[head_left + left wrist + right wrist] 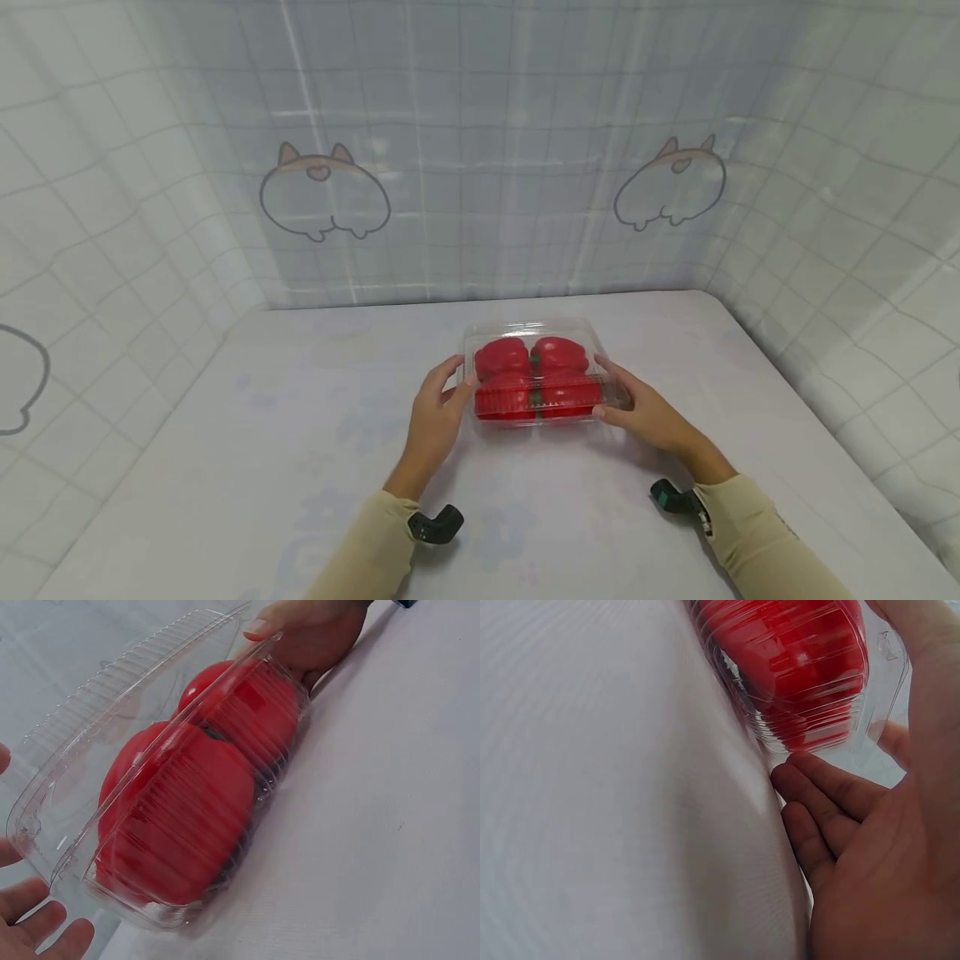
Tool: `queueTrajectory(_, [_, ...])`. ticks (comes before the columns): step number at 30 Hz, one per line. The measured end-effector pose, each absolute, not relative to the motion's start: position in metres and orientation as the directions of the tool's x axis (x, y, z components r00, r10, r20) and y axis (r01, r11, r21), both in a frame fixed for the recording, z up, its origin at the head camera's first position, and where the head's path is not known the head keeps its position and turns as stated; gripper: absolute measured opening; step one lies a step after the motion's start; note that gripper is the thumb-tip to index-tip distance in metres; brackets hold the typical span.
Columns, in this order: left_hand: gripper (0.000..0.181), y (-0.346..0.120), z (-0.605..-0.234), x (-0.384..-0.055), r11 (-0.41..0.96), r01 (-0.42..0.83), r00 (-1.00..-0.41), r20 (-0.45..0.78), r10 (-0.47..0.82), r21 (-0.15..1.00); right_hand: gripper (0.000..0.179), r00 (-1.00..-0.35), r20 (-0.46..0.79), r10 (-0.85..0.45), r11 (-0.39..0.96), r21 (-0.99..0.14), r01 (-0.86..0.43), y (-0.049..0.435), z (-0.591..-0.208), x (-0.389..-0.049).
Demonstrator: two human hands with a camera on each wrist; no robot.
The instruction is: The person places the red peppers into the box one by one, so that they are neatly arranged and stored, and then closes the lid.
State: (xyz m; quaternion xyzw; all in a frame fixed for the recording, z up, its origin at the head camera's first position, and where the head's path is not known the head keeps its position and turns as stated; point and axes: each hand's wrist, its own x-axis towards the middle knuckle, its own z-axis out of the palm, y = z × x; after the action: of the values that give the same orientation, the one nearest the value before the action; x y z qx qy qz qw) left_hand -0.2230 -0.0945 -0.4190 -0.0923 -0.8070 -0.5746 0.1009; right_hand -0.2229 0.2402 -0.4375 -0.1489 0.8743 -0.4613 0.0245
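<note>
A clear plastic clamshell box (531,421) lies on the table, with several red bell peppers (501,357) inside and bits of green between them. On its left side is my left hand (435,421), thumb toward the front corner and fingers spread; some fingers (45,922) stand apart from the plastic in the left wrist view. My right hand (648,412) is at the right side, thumb on the front corner and forefinger along the side. In the right wrist view its lower fingers (832,791) lie nearly straight beside the box's base. Whether the lid is fully closed, I cannot tell.
A white table (225,467) with faint blue patterns carries the box. Pale grid-patterned curtains (465,167) with animal drawings stand behind and at both sides. Dark wrist devices (437,527) are worn at both beige sleeves.
</note>
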Motion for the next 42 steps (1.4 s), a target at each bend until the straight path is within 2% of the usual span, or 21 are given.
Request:
queueTrajectory(7, [0.050,-0.094,-0.424,-0.223,0.324,0.262,-0.963,0.267,0.031,0.909,0.099,-0.968,0.062,-0.243,0.559,-0.806,-0.192,0.241,-0.437,-0.222])
queueTrajectory(17, [0.051,-0.097,-0.426,-0.222,0.321,0.238,-0.970,0.241,0.031,0.917,0.100,-0.944,0.061,-0.324,0.488,-0.844,-0.222,0.245,-0.432,-0.222])
queueTrajectory(34, [0.051,-0.101,-0.429,-0.223,0.327,0.251,-0.968,0.239,0.077,0.911,0.081,-0.930,0.084,-0.359,0.453,-0.855,-0.252,0.251,-0.432,-0.221])
queueTrajectory(42, [0.050,-0.103,-0.427,-0.225,0.323,0.234,-0.972,0.222,0.076,0.917,0.068,-0.914,0.102,-0.394,0.374,-0.890,-0.260,0.252,-0.430,-0.221])
